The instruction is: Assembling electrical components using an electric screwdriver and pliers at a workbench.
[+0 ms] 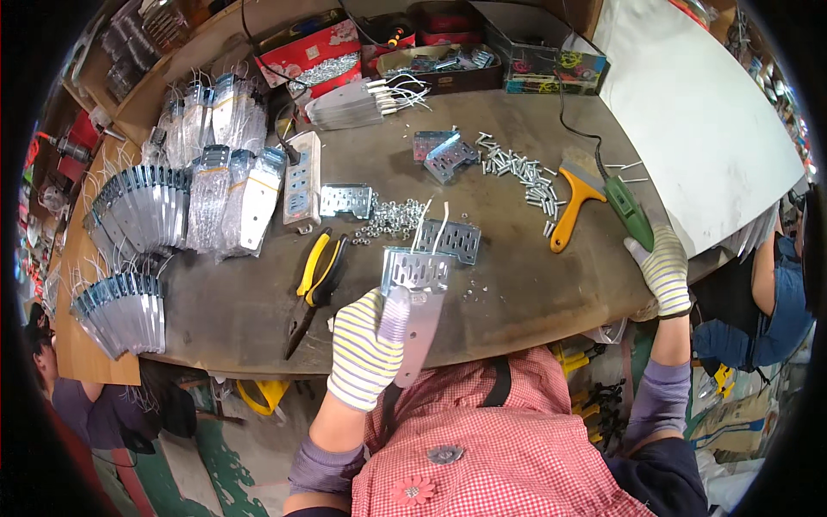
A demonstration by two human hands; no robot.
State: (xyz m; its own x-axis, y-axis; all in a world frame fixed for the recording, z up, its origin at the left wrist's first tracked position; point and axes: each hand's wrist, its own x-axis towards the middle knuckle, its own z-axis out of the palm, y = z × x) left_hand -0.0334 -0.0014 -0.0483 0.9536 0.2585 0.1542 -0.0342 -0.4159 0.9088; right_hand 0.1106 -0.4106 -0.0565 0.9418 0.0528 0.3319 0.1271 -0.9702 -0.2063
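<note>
My left hand (366, 349) is closed around a flat metal plate (422, 323), held upright over the table's near edge. At the plate's top is a slotted metal bracket (419, 269), with two white wires (435, 228) rising from it. At the table's right edge, the fingers of my right hand (663, 274) close on the lower end of a green corded hand tool (630, 214); its tip is hidden. Both hands wear striped gloves. Just beyond the held plate lies another slotted bracket (457, 241), near a pile of nuts (389, 217).
Yellow-and-black pliers (317, 271) lie left of my left hand. A yellow-handled scraper (575, 202) lies beside loose screws (524, 177). A white power strip (302, 181) stands near bundled plates (142, 207). Parts boxes (444, 69) line the back. Another person's arm (763, 271) is at right.
</note>
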